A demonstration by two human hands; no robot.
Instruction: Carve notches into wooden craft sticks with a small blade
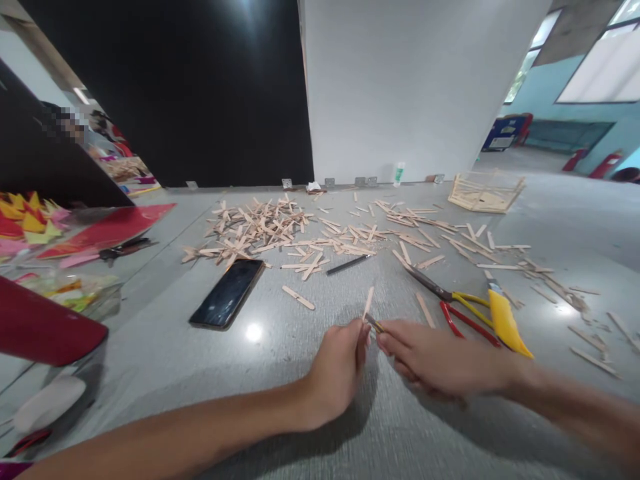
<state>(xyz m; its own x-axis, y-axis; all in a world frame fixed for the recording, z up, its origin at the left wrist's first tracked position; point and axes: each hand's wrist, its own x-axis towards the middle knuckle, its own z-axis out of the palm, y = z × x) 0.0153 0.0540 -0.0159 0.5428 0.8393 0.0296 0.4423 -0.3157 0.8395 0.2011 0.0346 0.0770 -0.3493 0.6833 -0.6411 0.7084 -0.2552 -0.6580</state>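
My left hand (340,363) is closed, pinching a thin wooden craft stick (369,301) that points up and away from me. My right hand (425,353) is closed around a small knife-like tool (373,323) with a dark tip and a bit of yellow. Its tip meets or nearly meets the stick just above my left fingertips; most of the tool is hidden in my fingers. Right of the hands lie dark-bladed scissors (440,292) with one yellow and one red handle, beside a yellow-handled cutter (505,319). A loose craft stick (299,298) lies ahead of my left hand.
A large pile of craft sticks (255,230) spreads across the grey table. A black phone (227,293) and a dark pen-like rod (349,265) lie nearer. A stick-built frame (486,193) and a small tube (399,175) stand at the back, before upright panels. Left is a red cylinder (47,320).
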